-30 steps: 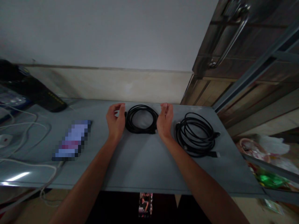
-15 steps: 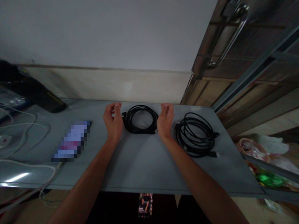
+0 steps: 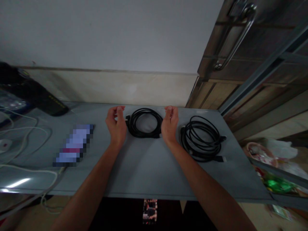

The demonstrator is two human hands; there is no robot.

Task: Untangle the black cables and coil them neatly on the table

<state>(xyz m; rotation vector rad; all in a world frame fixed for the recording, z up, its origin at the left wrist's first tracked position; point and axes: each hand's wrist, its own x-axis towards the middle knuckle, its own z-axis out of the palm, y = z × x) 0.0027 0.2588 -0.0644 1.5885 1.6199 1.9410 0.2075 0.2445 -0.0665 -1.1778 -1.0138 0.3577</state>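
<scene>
Between my two hands a coiled black cable (image 3: 145, 136) lies flat on the grey table (image 3: 144, 170), with a plug at its left side and another at its lower right. My left hand (image 3: 116, 125) is at the coil's left, fingers loosely curved and apart, holding nothing. On the other side, my right hand (image 3: 170, 124) stands on edge in a similar curved pose, also holding nothing; it overlaps the coil's right edge in view, and I cannot tell whether they touch. A second, looser black cable coil (image 3: 201, 139) rests right of my right hand, its plug ends pointing right.
A phone (image 3: 73, 146) with a blurred screen lies at left, a cable plugged into its lower end. White cords (image 3: 31, 170) and a dark cylindrical object (image 3: 45, 99) are farther left. A wall (image 3: 120, 85) runs behind the table; a door handle (image 3: 237, 40) and cluttered shelf (image 3: 276, 157) are right.
</scene>
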